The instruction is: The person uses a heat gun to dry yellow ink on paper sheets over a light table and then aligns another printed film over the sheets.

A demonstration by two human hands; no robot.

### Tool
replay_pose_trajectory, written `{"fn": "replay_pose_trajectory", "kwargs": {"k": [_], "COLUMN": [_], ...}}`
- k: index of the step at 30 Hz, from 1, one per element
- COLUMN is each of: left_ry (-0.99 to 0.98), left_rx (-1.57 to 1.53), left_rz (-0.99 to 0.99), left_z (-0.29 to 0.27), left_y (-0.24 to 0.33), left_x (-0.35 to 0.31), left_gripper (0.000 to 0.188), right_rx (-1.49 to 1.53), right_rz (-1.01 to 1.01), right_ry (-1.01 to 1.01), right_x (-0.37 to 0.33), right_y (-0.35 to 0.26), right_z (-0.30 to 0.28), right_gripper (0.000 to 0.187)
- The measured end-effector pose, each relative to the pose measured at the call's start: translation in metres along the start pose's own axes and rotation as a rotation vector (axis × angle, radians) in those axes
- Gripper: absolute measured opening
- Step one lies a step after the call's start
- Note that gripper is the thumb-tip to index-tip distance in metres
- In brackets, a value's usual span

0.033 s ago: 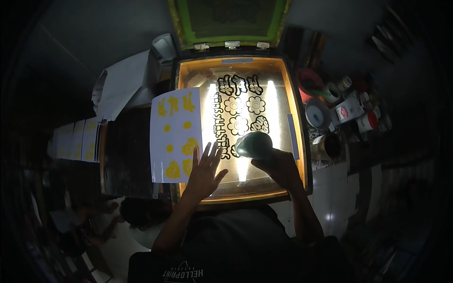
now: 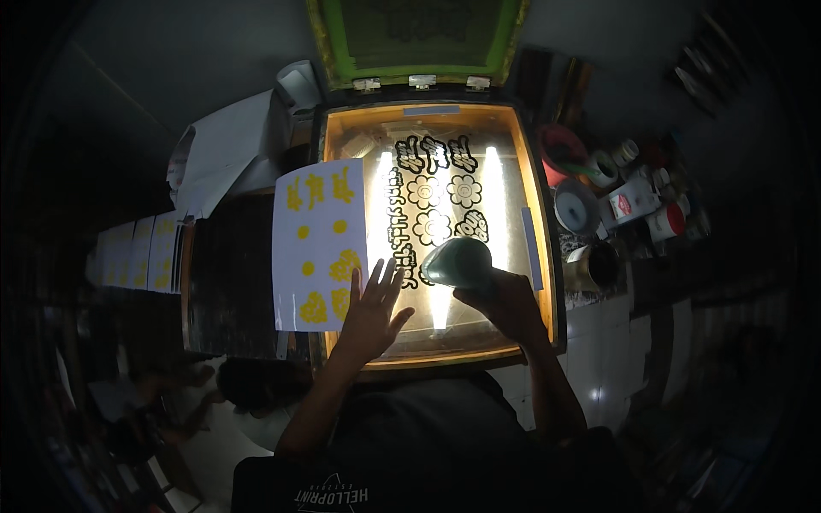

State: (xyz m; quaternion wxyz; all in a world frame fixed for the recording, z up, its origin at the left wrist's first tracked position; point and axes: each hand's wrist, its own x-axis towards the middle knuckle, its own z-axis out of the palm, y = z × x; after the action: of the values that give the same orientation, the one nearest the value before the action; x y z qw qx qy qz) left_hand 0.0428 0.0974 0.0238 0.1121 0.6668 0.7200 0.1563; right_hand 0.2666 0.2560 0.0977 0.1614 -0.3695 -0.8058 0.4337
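A lit light table (image 2: 340,128) with an orange-brown wooden frame lies in front of me. Black outlined flowers and lettering (image 2: 423,192) show on its glass. My left hand (image 2: 369,312) is spread flat, fingers pointing away from me, over the lower right edge of a white sheet (image 2: 291,248) printed with yellow shapes. That sheet overlaps the table's left side. My right hand (image 2: 506,308) is closed round a dark green, rounded, bottle-like object (image 2: 457,261), held above the lower part of the glass. It hides some of the black artwork.
A green screen-printing frame (image 2: 419,51) stands raised on hinges at the far edge. Jars, tubs and a red bowl (image 2: 562,150) crowd the right. More printed sheets (image 2: 162,252) and a crumpled white sheet (image 2: 227,150) are left. Another person (image 2: 261,385) is at lower left.
The dark green object in my right hand has shifted very slightly to the left. My left hand and the sheet are practically where they were.
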Motion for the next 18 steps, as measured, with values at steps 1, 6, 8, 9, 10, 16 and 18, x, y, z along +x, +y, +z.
{"fn": "replay_pose_trajectory", "kwargs": {"k": [1, 6, 8, 9, 10, 16, 18], "left_ry": [-0.012, -0.062, -0.082, -0.093, -0.09, -0.069, -0.063], "left_rx": [0.013, -0.021, -0.007, 0.0, -0.004, 0.05, 0.076], "left_rz": [-0.003, -0.002, 0.002, 0.006, 0.012, 0.051, 0.048], "left_z": [-0.001, -0.005, -0.002, -0.001, 0.0, 0.003, 0.003], "left_y": [0.002, 0.01, 0.013, 0.014, 0.015, 0.014, 0.014], "left_x": [-0.001, -0.002, -0.002, -0.001, 0.001, 0.014, 0.02], "left_gripper": [0.073, 0.073, 0.074, 0.074, 0.074, 0.074, 0.074], "right_rx": [0.014, 0.095, 0.114, 0.088, 0.063, 0.09, 0.163], "right_rz": [-0.001, -0.065, -0.105, -0.122, -0.14, 0.044, 0.134], "right_ry": [0.007, 0.028, 0.075, 0.106, 0.135, 0.333, 0.345], "right_x": [0.003, 0.017, 0.022, 0.025, 0.027, 0.017, 0.006], "right_y": [-0.001, -0.001, 0.001, 0.003, 0.005, 0.002, 0.014], "right_z": [0.003, 0.014, 0.018, 0.018, 0.017, -0.011, -0.023], "right_gripper": [0.036, 0.034, 0.034, 0.034, 0.034, 0.031, 0.029]}}
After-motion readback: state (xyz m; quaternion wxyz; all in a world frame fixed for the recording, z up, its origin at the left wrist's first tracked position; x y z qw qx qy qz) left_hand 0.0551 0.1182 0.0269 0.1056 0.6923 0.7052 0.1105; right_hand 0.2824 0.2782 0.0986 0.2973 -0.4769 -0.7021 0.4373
